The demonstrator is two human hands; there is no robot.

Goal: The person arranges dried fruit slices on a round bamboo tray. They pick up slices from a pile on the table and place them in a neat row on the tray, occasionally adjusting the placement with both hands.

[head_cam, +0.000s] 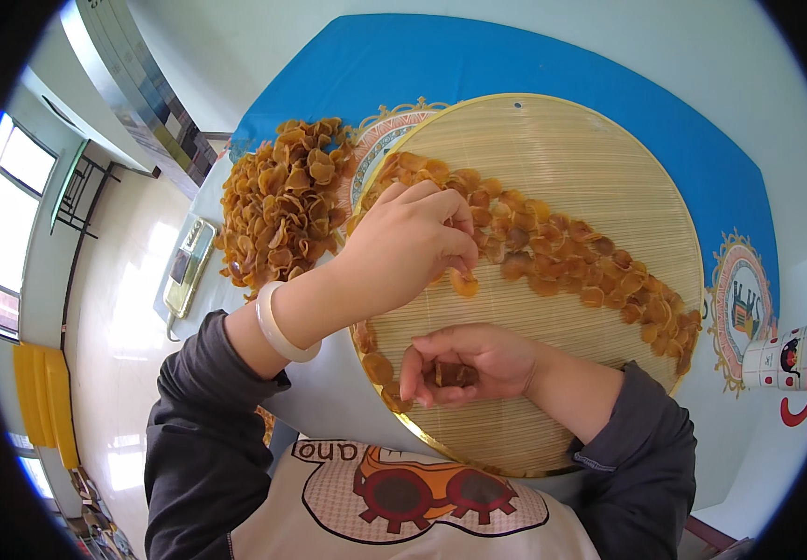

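A round woven bamboo tray (pixel 585 154) with a gold rim lies before me. My left hand (pixel 410 241), a pale bangle at its wrist, is over the tray's left part, its fingertips pinching an amber dried slice (pixel 464 283). Nearer my body, my right hand (pixel 473 364) is palm up and curled around a few darker dried slices (pixel 454 374). A curved band of overlapping slices (pixel 571 255) crosses the tray from upper left to lower right. More slices (pixel 379 367) line its lower left rim. A large heap of dried slices (pixel 284 199) stands left of the tray.
Under the tray is a table covering with a blue area (pixel 445 52) and ornate printed medallions (pixel 743 297). A phone in a clear case (pixel 190 269) lies at the table's left edge. A patterned cup with a red handle (pixel 788 357) is at the far right.
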